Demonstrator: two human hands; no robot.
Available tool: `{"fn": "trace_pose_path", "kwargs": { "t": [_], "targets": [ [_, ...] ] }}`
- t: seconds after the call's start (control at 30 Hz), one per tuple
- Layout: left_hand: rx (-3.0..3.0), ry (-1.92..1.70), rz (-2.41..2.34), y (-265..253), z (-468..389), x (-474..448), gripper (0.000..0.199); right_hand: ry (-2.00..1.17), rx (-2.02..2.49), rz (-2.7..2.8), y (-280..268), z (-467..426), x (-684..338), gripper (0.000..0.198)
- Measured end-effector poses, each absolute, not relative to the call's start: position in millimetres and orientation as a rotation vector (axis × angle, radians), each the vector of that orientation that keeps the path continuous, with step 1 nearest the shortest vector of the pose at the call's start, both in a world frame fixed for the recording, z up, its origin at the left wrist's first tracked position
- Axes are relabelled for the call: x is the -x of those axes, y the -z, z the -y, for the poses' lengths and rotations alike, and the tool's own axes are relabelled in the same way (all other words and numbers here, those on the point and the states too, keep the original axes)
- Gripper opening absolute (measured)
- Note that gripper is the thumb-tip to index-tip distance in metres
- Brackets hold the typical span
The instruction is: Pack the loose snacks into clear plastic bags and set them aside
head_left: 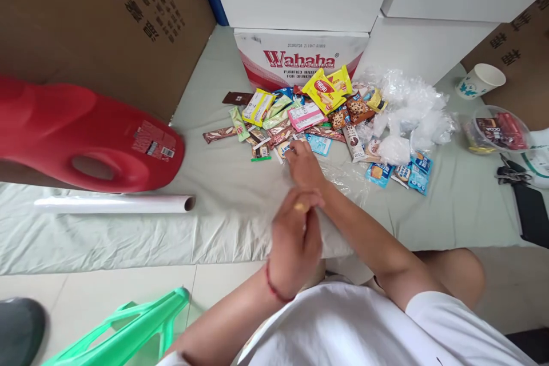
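Note:
My left hand (295, 234), with a red string at the wrist, is raised in front of the pile and slightly blurred. Its fingers are closed around a small yellow piece (301, 206) whose kind I cannot make out. Farther forward, my right hand (305, 164) is at the pile's front edge, fingers curled onto a small white-and-yellow snack packet (282, 151) and partly covering it. Wrapped snacks lie heaped around it: a yellow Nabati packet (323, 91), a pink-and-white packet (305, 117), brown wafer bars (219, 135) and a light blue packet (319, 144).
Crumpled clear plastic (412, 108) lies right of the snacks, before a Wahaha carton (300, 57). At right are a paper cup (480, 81), a clear tub (497, 128), keys (512, 171) and a black phone (534, 211). A red jug (86, 137) and white roll (115, 204) lie left.

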State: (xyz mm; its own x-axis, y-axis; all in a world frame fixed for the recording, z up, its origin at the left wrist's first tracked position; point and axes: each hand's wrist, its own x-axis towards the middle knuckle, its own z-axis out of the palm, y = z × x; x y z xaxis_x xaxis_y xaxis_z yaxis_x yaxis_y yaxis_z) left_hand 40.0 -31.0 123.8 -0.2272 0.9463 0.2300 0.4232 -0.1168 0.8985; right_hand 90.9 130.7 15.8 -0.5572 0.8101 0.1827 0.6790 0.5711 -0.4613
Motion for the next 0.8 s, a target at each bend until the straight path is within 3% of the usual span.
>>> {"fn": "trace_pose_path", "kwargs": {
  "t": [0.13,0.3,0.43,0.53,0.67,0.8],
  "targets": [
    [-1.587,-1.303,-1.635,-70.4,0.5,-58.7,0.021,-0.813,1.047,2.399,-8.6,-148.1,-99.7,0.035],
    [-1.868,-0.976,-1.882,-26.8,5.2,-39.9,0.026,-1.096,0.870,1.969,-17.2,-165.1,-153.7,0.028],
    [-1.911,-0.935,-1.910,-10.0,15.4,-24.5,0.031,-0.790,1.085,1.827,-57.1,-122.4,-187.4,0.023],
    [-1.931,-0.978,-1.913,-0.8,19.2,-20.1,0.033,-0.565,1.110,2.026,-72.7,-52.0,-196.7,0.028],
    [-1.982,-0.967,-1.938,0.8,27.2,-14.7,0.044,-0.440,0.878,2.571,-48.1,36.0,-212.7,0.074],
    [-1.961,-0.943,-1.976,-0.4,40.4,-0.6,0.049,-0.354,1.031,2.747,-17.8,70.2,-248.3,0.084]
  ]
}}
